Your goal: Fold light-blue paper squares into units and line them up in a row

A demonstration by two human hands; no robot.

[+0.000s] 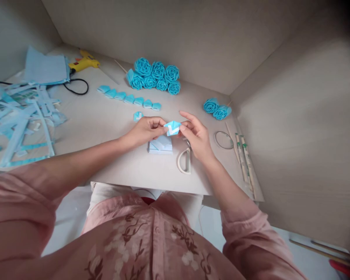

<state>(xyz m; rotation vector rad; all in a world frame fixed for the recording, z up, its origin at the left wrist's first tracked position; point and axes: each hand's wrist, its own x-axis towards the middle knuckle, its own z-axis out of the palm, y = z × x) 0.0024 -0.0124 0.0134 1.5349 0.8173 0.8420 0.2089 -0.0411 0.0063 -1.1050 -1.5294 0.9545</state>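
Observation:
Between my two hands is a small folded blue paper petal (pixel 173 127) with a white strip showing on its face. My left hand (pixel 147 130) pinches its left edge between thumb and fingers. On the other edge, the thumb and index finger of my right hand (pixel 196 135) close on it, the outer fingers lifted. Below lies a stack of pale blue paper pieces (pixel 161 147). A similar folded piece (pixel 138 116) rests by my left knuckles. Scissors with a white handle (pixel 184 161) lie under my right hand, their blades partly hidden.
A row of folded petals (pixel 129 98) crosses the table. Behind it are blue paper roses (pixel 157 76), with two more roses (pixel 216 108) at right. A yellow glue gun (pixel 86 61), paper sheets (pixel 46 69) and scraps (pixel 26 120) fill the left; a wire ring (pixel 224 140) and sticks (pixel 245 163) lie right.

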